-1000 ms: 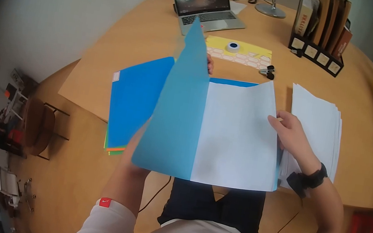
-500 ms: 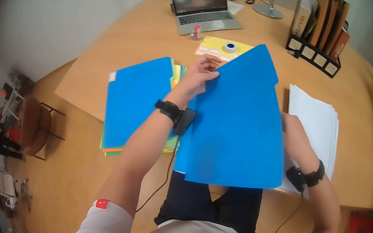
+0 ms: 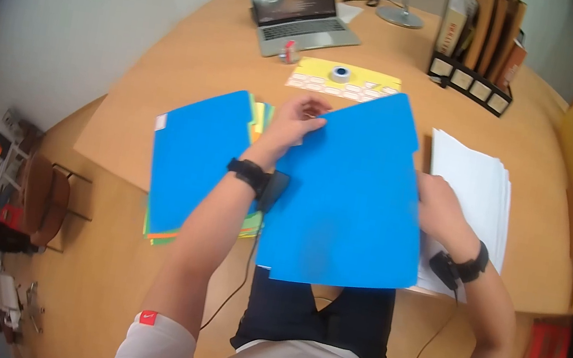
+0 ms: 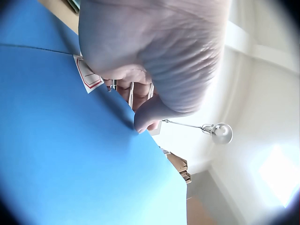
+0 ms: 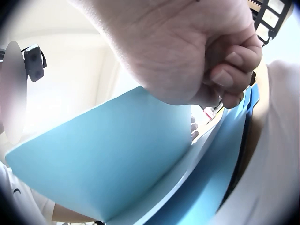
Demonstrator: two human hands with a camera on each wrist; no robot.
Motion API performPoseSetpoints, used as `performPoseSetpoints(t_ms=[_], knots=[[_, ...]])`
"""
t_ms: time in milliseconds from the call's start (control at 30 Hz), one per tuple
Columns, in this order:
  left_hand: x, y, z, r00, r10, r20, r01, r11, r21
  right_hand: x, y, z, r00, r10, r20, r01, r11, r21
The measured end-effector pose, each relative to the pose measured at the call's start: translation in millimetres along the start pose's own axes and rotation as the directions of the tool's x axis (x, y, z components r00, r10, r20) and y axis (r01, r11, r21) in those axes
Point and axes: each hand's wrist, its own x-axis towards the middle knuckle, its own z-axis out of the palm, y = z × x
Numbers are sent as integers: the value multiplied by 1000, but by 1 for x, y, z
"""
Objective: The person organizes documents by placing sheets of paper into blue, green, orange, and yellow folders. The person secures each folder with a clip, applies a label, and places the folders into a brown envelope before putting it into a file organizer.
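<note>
A blue folder [image 3: 351,197] is held upright and slightly tilted over the desk's front edge, its cover over white paper [image 5: 199,147]. At its upper left edge, the left hand [image 3: 288,133] pinches the folder [image 4: 70,150] with thumb and fingers; thin metal pieces [image 4: 131,96] show among those fingers in the left wrist view. Beside them is a red-bordered label [image 4: 88,75]. The right hand [image 3: 441,207] grips the folder's right edge, fingers curled; its thumb is hidden in the right wrist view. That view shows the cover standing partly raised from the paper.
Left lies a stack of coloured folders [image 3: 203,162], blue on top; right, a white paper stack [image 3: 469,185]. Behind are yellow label sheets [image 3: 302,80] with a white roll [image 3: 340,74], a laptop [image 3: 304,21], a lamp base [image 3: 400,17] and a book rack [image 3: 470,84].
The cover has swung from the left over to the right, covering the white sheet. The left hand has come from behind it to the upper left edge; the right hand stays at the right edge.
</note>
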Motion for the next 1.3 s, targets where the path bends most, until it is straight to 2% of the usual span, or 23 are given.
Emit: performPoseSetpoints(t_ms=[33, 100, 300, 333, 467, 567, 667, 867, 1300], knots=[[-1, 3, 1, 1000, -28, -7, 28, 999, 20, 1, -2, 1, 1000, -2, -29, 2, 1000, 12], [0, -1, 0, 1000, 4, -20, -5, 1000, -21, 1, -1, 3, 996, 3, -89, 0, 999, 34], [7, -10, -7, 997, 79, -23, -82, 961, -263, 3, 8, 6, 997, 61, -55, -53, 991, 125], [7, -10, -7, 997, 78, -22, -81, 949, -304, 3, 10, 8, 997, 29, -75, -18, 989, 149], [6, -7, -8, 998, 52, -46, -68, 880, -469, 2, 4, 3, 997, 55, -60, -47, 991, 128], [6, -7, -9, 996, 78, -53, -95, 852, -515, 2, -7, -2, 997, 52, -64, -46, 994, 96], [7, -8, -11, 992, 120, -39, -123, 844, -523, 0, -1, 1, 995, 41, -88, -34, 997, 76], [6, -5, -11, 996, 71, -59, -91, 859, -504, 2, 0, -6, 991, 120, -56, -122, 992, -19], [1, 4, -9, 997, 55, -51, -73, 869, -489, 4, 5, -3, 993, 102, -62, -101, 995, 23]])
